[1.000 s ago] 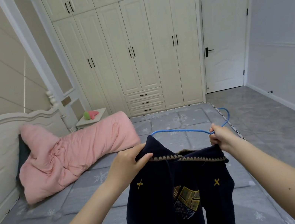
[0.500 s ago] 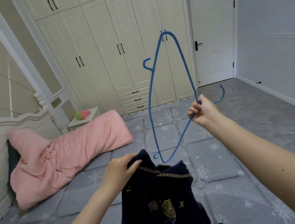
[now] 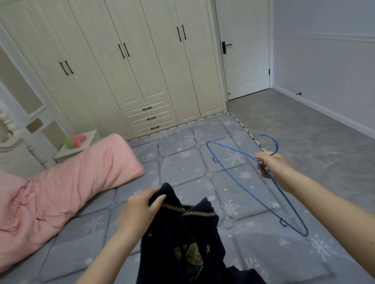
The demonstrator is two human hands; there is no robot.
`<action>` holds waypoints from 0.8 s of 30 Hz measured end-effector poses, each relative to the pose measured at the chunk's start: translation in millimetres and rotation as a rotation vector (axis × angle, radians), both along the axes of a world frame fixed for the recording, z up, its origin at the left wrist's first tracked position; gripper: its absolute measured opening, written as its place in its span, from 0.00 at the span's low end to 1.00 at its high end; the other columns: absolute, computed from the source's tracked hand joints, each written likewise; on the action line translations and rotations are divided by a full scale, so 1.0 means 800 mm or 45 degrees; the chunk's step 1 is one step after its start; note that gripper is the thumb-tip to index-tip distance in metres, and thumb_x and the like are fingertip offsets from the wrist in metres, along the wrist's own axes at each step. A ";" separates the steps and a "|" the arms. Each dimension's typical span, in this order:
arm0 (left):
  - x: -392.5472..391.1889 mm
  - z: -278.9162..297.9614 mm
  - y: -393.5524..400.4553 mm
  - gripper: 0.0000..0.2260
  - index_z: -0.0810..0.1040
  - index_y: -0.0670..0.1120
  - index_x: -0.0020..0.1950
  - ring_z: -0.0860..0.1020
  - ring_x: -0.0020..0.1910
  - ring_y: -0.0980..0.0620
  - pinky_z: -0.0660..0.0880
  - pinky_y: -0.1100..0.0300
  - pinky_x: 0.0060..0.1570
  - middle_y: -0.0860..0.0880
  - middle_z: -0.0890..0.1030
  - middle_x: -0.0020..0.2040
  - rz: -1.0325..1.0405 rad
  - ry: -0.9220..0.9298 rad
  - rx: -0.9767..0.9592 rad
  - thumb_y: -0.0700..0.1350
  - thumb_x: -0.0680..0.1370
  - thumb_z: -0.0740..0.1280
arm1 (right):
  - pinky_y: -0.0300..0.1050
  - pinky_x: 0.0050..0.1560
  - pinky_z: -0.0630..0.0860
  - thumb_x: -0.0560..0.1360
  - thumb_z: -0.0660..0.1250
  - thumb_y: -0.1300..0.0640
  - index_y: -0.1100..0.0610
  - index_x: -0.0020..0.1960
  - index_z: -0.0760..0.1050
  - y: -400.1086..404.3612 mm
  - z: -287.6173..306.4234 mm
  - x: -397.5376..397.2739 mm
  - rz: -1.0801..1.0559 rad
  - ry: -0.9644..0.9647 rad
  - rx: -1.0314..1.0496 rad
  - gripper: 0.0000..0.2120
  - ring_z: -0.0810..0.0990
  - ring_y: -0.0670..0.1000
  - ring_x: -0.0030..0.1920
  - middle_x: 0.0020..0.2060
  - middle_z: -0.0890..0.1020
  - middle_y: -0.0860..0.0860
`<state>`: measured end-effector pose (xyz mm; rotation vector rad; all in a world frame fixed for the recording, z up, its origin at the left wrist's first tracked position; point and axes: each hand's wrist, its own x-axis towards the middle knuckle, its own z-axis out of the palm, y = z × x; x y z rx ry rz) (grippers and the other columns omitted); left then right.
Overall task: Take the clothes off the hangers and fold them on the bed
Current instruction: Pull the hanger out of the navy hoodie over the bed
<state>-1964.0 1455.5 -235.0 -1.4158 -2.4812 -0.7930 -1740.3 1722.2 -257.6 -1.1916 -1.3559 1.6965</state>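
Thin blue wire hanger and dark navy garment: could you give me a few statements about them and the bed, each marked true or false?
1. The right hand grips the thin blue wire hanger. True.
2. The dark navy garment with gold trim hangs on the hanger. False: it is off it, held by the left hand.
3. A crumpled pink quilt lies on the grey snowflake-patterned bed. True.
4. The white door stands open. False: it is closed.
5. The left hand is empty. False: it grips the garment near its collar.
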 end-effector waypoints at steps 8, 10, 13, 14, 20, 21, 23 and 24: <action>0.022 -0.025 0.038 0.09 0.82 0.47 0.54 0.80 0.49 0.47 0.71 0.57 0.45 0.48 0.84 0.48 0.052 -0.191 -0.004 0.49 0.77 0.67 | 0.33 0.19 0.65 0.77 0.62 0.63 0.62 0.36 0.70 0.003 -0.150 0.071 -0.148 -0.288 -0.334 0.11 0.66 0.50 0.27 0.30 0.71 0.56; 0.026 -0.030 0.047 0.10 0.82 0.46 0.54 0.80 0.50 0.46 0.74 0.54 0.47 0.47 0.84 0.49 0.067 -0.207 -0.016 0.49 0.77 0.67 | 0.36 0.23 0.68 0.77 0.64 0.62 0.61 0.36 0.70 0.003 -0.165 0.076 -0.188 -0.262 -0.398 0.11 0.66 0.51 0.28 0.31 0.72 0.56; 0.032 -0.040 0.059 0.10 0.82 0.46 0.54 0.80 0.50 0.46 0.73 0.56 0.45 0.47 0.84 0.49 0.093 -0.228 -0.039 0.49 0.77 0.67 | 0.40 0.28 0.68 0.77 0.63 0.63 0.59 0.37 0.71 0.008 -0.185 0.079 -0.212 -0.242 -0.422 0.10 0.66 0.50 0.28 0.31 0.72 0.55; 0.033 -0.044 0.062 0.10 0.82 0.46 0.54 0.80 0.49 0.46 0.72 0.56 0.44 0.47 0.84 0.48 0.098 -0.238 -0.044 0.49 0.77 0.67 | 0.38 0.25 0.68 0.78 0.62 0.63 0.59 0.37 0.71 0.010 -0.192 0.079 -0.223 -0.250 -0.412 0.10 0.67 0.49 0.27 0.31 0.72 0.54; 0.038 -0.063 0.074 0.08 0.82 0.47 0.51 0.79 0.45 0.49 0.69 0.58 0.41 0.49 0.83 0.44 0.084 -0.300 -0.059 0.49 0.77 0.67 | 0.42 0.30 0.69 0.80 0.58 0.62 0.65 0.49 0.71 0.020 -0.213 0.077 -0.263 -0.239 -0.444 0.06 0.67 0.51 0.29 0.33 0.71 0.55; 0.038 -0.065 0.075 0.08 0.82 0.47 0.51 0.79 0.45 0.49 0.69 0.58 0.41 0.50 0.83 0.44 0.086 -0.305 -0.060 0.49 0.77 0.67 | 0.43 0.31 0.69 0.80 0.58 0.62 0.65 0.49 0.71 0.021 -0.212 0.075 -0.260 -0.230 -0.445 0.07 0.68 0.51 0.30 0.33 0.72 0.55; 0.036 -0.069 0.074 0.08 0.82 0.47 0.51 0.79 0.44 0.51 0.69 0.59 0.40 0.52 0.82 0.43 0.093 -0.330 -0.053 0.49 0.77 0.67 | 0.43 0.31 0.69 0.80 0.59 0.62 0.65 0.49 0.72 0.025 -0.209 0.067 -0.246 -0.202 -0.431 0.07 0.69 0.51 0.30 0.34 0.73 0.56; 0.034 -0.069 0.072 0.08 0.82 0.46 0.51 0.79 0.44 0.51 0.68 0.60 0.40 0.53 0.81 0.42 0.104 -0.351 -0.041 0.49 0.77 0.67 | 0.42 0.31 0.69 0.80 0.59 0.61 0.65 0.48 0.73 0.027 -0.205 0.060 -0.229 -0.197 -0.413 0.07 0.69 0.51 0.30 0.34 0.73 0.56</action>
